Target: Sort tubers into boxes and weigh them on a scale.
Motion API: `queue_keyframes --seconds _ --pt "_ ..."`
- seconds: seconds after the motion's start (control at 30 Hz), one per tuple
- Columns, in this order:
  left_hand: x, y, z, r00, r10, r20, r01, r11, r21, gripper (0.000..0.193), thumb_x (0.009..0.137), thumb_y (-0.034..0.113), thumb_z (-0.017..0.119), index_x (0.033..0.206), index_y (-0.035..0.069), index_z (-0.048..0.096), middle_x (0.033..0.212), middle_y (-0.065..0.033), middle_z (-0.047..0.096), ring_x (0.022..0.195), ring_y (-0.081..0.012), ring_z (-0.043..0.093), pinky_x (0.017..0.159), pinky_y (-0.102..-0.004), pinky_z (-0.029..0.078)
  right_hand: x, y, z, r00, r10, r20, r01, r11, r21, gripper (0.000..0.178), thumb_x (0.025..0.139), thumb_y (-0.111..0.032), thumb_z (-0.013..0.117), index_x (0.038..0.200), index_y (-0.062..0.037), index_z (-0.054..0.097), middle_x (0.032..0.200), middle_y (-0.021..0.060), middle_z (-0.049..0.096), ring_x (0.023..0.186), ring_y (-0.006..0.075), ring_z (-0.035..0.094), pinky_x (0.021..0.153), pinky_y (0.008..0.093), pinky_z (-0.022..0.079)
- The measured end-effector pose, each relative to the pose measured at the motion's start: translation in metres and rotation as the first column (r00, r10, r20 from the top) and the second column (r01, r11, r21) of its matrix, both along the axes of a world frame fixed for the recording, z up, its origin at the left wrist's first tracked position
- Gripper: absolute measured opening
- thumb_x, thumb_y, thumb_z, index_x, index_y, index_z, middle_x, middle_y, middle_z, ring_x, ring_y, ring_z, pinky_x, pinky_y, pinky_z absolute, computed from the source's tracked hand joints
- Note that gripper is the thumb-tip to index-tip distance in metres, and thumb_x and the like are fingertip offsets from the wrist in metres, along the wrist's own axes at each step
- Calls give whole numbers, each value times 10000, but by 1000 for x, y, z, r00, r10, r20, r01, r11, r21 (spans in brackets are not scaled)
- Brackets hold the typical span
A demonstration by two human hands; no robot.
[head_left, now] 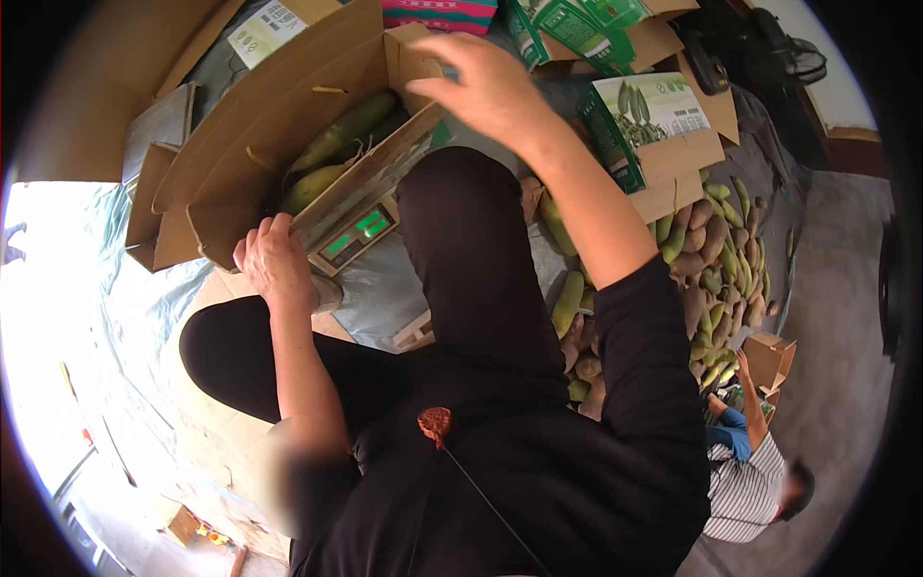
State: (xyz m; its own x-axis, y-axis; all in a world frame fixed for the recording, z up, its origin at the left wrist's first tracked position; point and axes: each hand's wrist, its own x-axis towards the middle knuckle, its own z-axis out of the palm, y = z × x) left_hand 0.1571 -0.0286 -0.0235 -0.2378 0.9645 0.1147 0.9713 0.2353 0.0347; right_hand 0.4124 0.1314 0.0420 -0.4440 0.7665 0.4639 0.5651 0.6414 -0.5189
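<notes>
In front of me an open cardboard box holds several long green radishes. It rests on a digital scale with green lit displays. My left hand has its fingers curled over the box's near left corner and grips the edge. At the box's far right end, my right hand is raised beside the end flap, thumb and fingers apart, holding nothing; whether it touches the flap I cannot tell. The bottom of the box is partly hidden by its near wall.
A large heap of radishes lies on the floor to the right. Green and white printed cartons stand at the far right, near a pink box. A person in a striped shirt works by another open carton. Plastic sheeting covers the floor.
</notes>
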Motion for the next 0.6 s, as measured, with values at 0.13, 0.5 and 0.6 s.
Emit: queue_keyframes --seconds 0.13,0.5,0.6 --pt "4 -2 -3 1000 -17 -1 17 998 58 136 713 97 650 843 99 609 821 -40 605 850 -242 575 852 -403 380 93 -16 -55 951 -305 59 302 864 -403 373 789 -233 683 1117 -78 596 1004 121 656 879 214 639 771 325 495" --pt "5 -3 -2 1000 -9 -9 9 1000 27 165 723 115 668 872 92 604 837 -59 611 872 -257 575 841 -396 376 243 -124 -256 698 -486 525 716 463 -523 325 731 -223 690 971 -8 645 898 183 663 858 338 634 752 417 489" --pt "9 1 -6 999 -30 -15 31 999 44 157 726 117 667 867 88 602 835 -61 610 868 -262 575 836 -400 379 253 -134 -271 650 -575 496 746 358 -562 352 729 -209 682 1028 -29 634 1001 178 639 935 355 603 793 428 478"
